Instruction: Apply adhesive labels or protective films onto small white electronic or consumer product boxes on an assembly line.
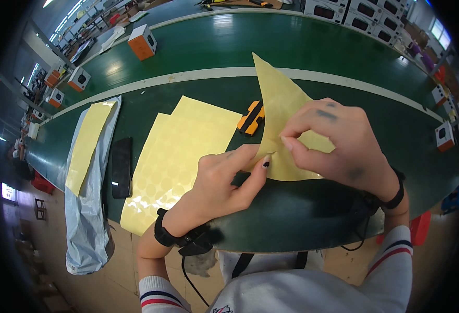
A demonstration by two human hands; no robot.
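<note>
A yellow sheet [276, 99] is bent upward in front of me, its pointed corner rising away from the table. My left hand [221, 180] grips its lower left edge between thumb and forefinger. Over the sheet, my right hand [333, 141] is closed in a pinch, thumb against forefinger; whatever sits between those fingertips is too small to name. Just behind the sheet's left edge lies an orange and black utility knife [250, 119], partly covered. Left of my left hand, more yellow sheets [182, 146] with rows of round shapes lie overlapping on the table.
A black phone [121, 167] lies beside the sheets. Farther left, a yellow strip [89, 143] rests on a grey-white plastic bag [87, 235] hanging over the green table's edge. Small orange and white boxes [142, 43] stand on the green belt [198, 44] beyond a pale rail.
</note>
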